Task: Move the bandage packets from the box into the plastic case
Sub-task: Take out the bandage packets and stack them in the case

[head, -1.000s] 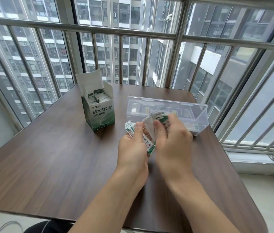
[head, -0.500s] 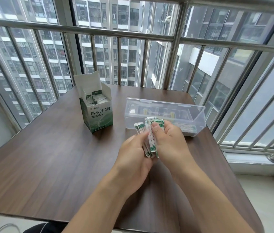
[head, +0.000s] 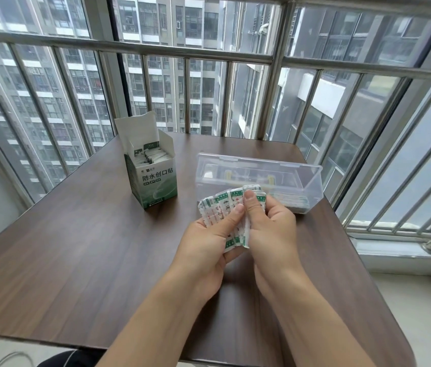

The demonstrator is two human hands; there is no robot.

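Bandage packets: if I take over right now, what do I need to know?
Left hand: grips a fanned bunch of bandage packets, thumb on top.
Right hand: pinches the same bunch from the other side.
The bunch is held above the table, just in front of the plastic case.
The case is open and already has some packets lying in its near right part.
The box stands open to the left of the case, and more packets show inside.
Left to do: put this bunch in the case, then empty the box.

hands (head: 238,234): bare | forearms: bare, no sleeves | nails: short
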